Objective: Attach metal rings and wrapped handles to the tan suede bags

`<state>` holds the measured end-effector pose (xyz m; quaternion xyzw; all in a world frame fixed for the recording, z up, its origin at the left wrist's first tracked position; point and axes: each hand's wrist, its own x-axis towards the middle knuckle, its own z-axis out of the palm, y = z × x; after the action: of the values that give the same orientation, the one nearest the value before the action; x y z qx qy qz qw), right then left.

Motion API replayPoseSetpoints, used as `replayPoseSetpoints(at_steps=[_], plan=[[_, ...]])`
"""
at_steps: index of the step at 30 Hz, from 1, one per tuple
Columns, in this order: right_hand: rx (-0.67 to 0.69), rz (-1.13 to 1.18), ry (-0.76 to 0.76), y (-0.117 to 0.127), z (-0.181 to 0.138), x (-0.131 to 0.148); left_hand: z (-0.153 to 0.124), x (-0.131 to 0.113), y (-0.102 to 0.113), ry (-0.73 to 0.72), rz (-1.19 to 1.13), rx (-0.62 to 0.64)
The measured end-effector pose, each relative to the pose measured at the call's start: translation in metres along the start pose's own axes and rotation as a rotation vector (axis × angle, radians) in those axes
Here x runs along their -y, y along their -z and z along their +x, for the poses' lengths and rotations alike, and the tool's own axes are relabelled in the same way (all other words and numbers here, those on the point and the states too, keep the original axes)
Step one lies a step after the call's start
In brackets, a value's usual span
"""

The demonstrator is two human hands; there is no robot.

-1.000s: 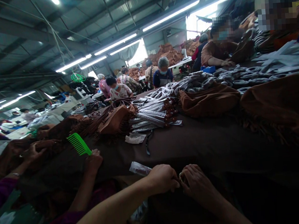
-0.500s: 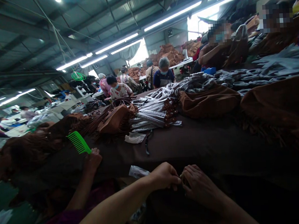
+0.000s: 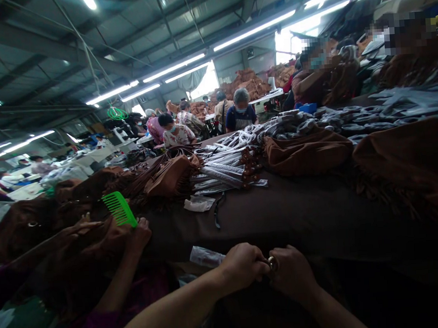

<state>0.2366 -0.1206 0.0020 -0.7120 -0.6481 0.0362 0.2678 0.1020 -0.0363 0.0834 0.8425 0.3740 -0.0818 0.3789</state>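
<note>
My left hand (image 3: 245, 264) and my right hand (image 3: 292, 268) meet low at the front of the dark table, both with fingers closed. Between them shows a small, shiny metal ring (image 3: 272, 263), gripped from both sides. What it is fixed to is hidden by the fingers and the shadow. A plastic-wrapped strip (image 3: 206, 256) sticks out behind my left hand; whether it joins the ring I cannot tell. Farther in lie a crumpled clear wrapper (image 3: 199, 203) and a thin black strap (image 3: 217, 211).
On the left, a co-worker's hand (image 3: 143, 232) holds a green comb (image 3: 121, 210) over brown fringed material. White-wrapped straps (image 3: 223, 171) are heaped mid-table. Brown fringed pieces (image 3: 309, 151) lie right of them. Several people work beyond the dark table cover (image 3: 281, 204).
My right hand has closed from loosely bent fingers into a fist, and the metal ring now shows between my hands. The co-worker's other hand and brown material have come in beside the comb.
</note>
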Motion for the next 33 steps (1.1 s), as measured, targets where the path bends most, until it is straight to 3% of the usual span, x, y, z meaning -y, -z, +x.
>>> replayPoseSetpoints(at_steps=[6, 13, 17, 20, 24, 26, 28, 33], plan=[[0.038, 0.004, 0.114, -0.001, 0.000, 0.003, 0.007, 0.009, 0.012, 0.040, -0.072, 0.149], [0.094, 0.048, 0.208, -0.006, -0.008, 0.002, 0.023, -0.001, 0.025, 0.070, -0.102, 0.460], [0.101, 0.055, 0.209, -0.003, -0.007, 0.001, 0.037, -0.003, 0.028, 0.092, -0.148, 0.566], [0.082, 0.040, 0.165, 0.000, -0.004, 0.001, 0.036, -0.004, 0.027, 0.055, -0.157, 0.487], [0.013, -0.009, 0.033, 0.001, -0.001, -0.002, 0.019, -0.006, 0.013, -0.062, 0.007, 0.055], [-0.012, -0.025, 0.009, 0.001, -0.002, -0.004, 0.011, -0.003, 0.003, -0.074, 0.045, -0.093], [-0.017, -0.028, 0.039, 0.000, -0.003, -0.004, 0.009, 0.002, -0.005, -0.039, -0.029, -0.073], [0.013, -0.010, 0.188, -0.004, -0.009, -0.001, 0.017, 0.017, -0.002, 0.040, -0.388, 0.198]])
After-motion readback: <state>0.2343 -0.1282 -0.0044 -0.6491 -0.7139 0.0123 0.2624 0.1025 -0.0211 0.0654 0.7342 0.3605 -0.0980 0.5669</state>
